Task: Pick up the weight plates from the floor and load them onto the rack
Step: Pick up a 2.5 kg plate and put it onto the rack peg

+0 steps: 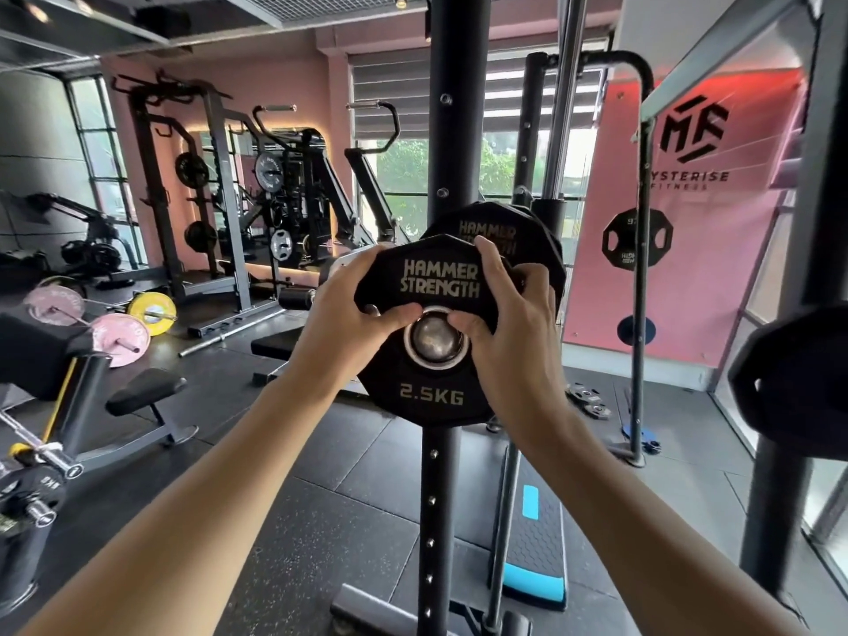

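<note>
A black 2.5 kg weight plate (431, 397) marked HAMMER STRENGTH sits with its centre hole around the steel peg (435, 338) of the black rack upright (440, 475). My left hand (353, 309) grips its left edge, thumb beside the hole. My right hand (514, 332) grips its right edge, fingers over the top. Behind it a larger black plate (491, 222) hangs on the same rack, partly hidden. Two small plates (589, 401) lie on the floor at the right.
A bench (142, 397) stands at the left, with pink and yellow barbell plates (124, 337) on the floor beyond. A blue-edged step platform (534, 548) lies by the rack's base. A second black upright with a big plate (798, 383) rises at the right.
</note>
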`<act>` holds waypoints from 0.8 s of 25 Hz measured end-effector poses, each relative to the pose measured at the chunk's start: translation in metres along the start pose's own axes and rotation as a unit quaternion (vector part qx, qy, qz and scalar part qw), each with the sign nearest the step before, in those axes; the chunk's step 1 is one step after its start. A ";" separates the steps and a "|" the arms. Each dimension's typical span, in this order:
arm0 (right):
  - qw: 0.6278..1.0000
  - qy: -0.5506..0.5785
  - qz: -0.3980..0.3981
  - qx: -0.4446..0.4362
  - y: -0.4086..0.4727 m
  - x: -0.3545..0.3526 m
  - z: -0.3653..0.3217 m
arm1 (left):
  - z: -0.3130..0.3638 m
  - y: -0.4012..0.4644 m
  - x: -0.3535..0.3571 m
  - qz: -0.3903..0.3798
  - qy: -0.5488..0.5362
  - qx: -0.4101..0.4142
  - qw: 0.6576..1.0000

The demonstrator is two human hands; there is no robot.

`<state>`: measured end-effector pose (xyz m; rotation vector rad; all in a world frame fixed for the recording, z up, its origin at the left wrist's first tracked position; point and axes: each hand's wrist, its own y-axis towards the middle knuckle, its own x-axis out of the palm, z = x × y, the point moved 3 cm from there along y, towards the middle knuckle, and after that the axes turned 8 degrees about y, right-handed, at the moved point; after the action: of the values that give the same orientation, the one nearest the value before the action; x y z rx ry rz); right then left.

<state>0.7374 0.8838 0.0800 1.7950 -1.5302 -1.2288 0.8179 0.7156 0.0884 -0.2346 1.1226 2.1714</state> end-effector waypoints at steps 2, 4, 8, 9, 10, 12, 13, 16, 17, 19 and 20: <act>1.000 0.008 -0.008 -0.014 0.001 0.000 0.004 | 0.003 0.008 0.000 -0.001 0.031 0.000 1.000; 0.999 0.006 -0.030 -0.015 0.006 0.001 0.016 | 0.008 0.021 0.005 -0.009 0.096 0.014 0.995; 0.994 -0.040 -0.097 0.022 0.017 0.004 0.042 | 0.016 0.040 0.029 -0.059 0.260 0.081 0.960; 0.993 -0.055 -0.105 0.029 0.018 0.006 0.046 | 0.016 0.043 0.036 -0.067 0.280 0.100 0.953; 0.992 -0.065 -0.106 0.032 0.020 0.008 0.049 | 0.015 0.045 0.041 -0.068 0.294 0.122 0.946; 0.993 -0.075 -0.091 0.025 0.025 0.015 0.054 | 0.007 0.055 0.048 -0.063 0.306 0.152 0.938; 0.993 -0.085 -0.081 0.018 0.029 0.018 0.056 | 0.001 0.059 0.051 -0.059 0.297 0.155 0.940; 0.993 -0.107 -0.056 -0.001 0.043 0.027 0.062 | -0.012 0.067 0.058 -0.053 0.241 0.135 0.960; 0.993 -0.107 -0.055 -0.002 0.046 0.028 0.065 | -0.013 0.068 0.061 -0.052 0.230 0.124 0.964; 0.993 -0.104 -0.054 -0.002 0.050 0.029 0.072 | -0.011 0.071 0.065 -0.038 0.230 0.118 0.965; 0.993 -0.103 -0.052 0.001 0.052 0.029 0.076 | -0.008 0.073 0.066 -0.031 0.235 0.117 0.965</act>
<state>0.6449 0.8566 0.0767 1.8164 -1.5627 -1.5039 0.7198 0.7119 0.1023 -0.6934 1.5954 1.9550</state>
